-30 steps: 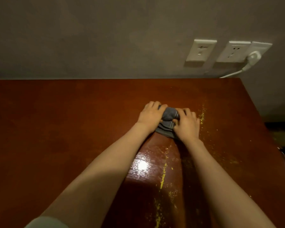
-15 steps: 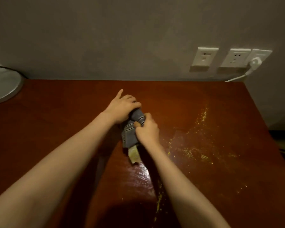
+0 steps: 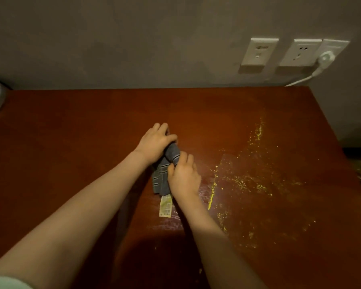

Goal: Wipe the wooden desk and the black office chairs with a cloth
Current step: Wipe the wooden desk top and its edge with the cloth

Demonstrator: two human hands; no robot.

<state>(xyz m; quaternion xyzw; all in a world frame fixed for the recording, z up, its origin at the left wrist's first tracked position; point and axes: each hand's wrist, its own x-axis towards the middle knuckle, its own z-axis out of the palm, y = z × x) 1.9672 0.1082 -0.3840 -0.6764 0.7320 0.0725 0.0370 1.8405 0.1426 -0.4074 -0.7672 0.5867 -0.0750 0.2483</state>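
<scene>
Cloth (image 3: 161, 178) sits left of the yellow specks (image 3: 256, 184), shifted since 1 s ago; left hand (image 3: 154, 142) and right hand (image 3: 183, 177) both grip it on the desk (image 3: 71, 142).

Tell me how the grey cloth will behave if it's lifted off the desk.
The grey cloth is probably floppy: it bunches and folds between the left hand and right hand. It likely weighs little, being thin folded fabric. Its label trails loose, so it would probably dangle.
</scene>
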